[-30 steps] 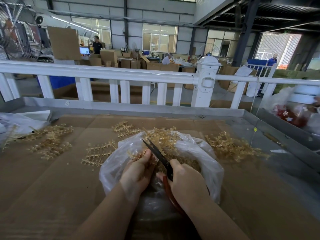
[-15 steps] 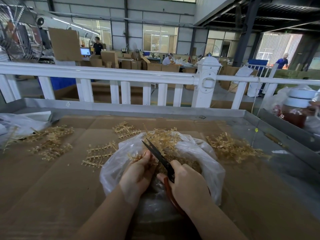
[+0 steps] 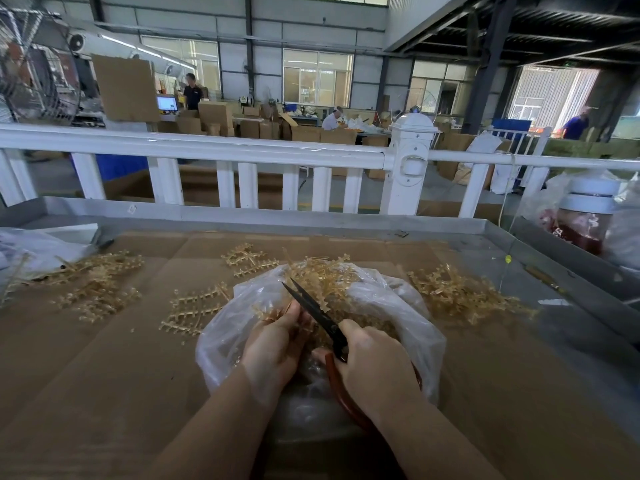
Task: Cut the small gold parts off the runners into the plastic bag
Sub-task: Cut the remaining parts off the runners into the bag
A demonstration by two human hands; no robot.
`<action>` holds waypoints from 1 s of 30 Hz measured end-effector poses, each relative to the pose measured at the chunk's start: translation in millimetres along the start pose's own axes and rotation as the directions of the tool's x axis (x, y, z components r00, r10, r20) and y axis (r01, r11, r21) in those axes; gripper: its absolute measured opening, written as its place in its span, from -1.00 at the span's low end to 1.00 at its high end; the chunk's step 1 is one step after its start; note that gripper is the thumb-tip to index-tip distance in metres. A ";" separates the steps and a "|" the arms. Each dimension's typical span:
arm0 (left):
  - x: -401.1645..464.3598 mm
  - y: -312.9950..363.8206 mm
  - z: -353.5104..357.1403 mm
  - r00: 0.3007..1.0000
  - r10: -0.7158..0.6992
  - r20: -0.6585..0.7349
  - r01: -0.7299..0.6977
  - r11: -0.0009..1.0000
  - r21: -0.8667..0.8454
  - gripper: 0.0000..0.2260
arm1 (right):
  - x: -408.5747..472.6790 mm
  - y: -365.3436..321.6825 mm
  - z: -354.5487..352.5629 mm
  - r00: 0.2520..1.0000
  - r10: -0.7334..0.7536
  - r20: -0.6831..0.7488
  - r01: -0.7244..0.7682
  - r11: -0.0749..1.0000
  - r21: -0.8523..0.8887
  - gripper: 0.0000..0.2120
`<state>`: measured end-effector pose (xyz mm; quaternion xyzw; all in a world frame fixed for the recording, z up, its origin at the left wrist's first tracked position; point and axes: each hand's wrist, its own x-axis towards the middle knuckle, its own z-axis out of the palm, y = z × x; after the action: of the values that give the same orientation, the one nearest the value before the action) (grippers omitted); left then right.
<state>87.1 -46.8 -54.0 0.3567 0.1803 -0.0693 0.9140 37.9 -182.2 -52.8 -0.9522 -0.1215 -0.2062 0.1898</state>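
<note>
A clear plastic bag (image 3: pixel 408 306) lies open on the cardboard-covered table (image 3: pixel 104 375), with gold parts heaped inside it. Over the bag's mouth my left hand (image 3: pixel 273 344) pinches a gold runner (image 3: pixel 268 315). My right hand (image 3: pixel 372 367) grips red-handled scissors (image 3: pixel 313 311); their dark blades point up and left, right beside the runner. Whether the blades are apart is hard to tell. More gold runners (image 3: pixel 194 310) lie left of the bag.
Piles of gold runners lie at the far left (image 3: pixel 93 285), behind the bag (image 3: pixel 247 259) and at the right (image 3: pixel 460 296). A white bag (image 3: pixel 31 244) sits at the left edge. A metal rim (image 3: pixel 242 216) and a white railing (image 3: pixel 207 147) bound the far side. A white-lidded jar (image 3: pixel 585 220) stands right.
My hands and the scissors stay over the bag with only slight shifts. The view has tilted a little.
</note>
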 end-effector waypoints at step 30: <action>1.1 0.2 -3.5 0.999 0.037 -0.009 -0.037 0.998 0.043 -0.85 | 0.7 0.1 -1.1 1.000 0.008 0.009 -0.007 0.999 -0.032 -0.67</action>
<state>87.2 -44.3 -56.7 0.3797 0.1765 -0.0544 0.9065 38.2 -182.6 -51.6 -0.9565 -0.1155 -0.2031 0.1747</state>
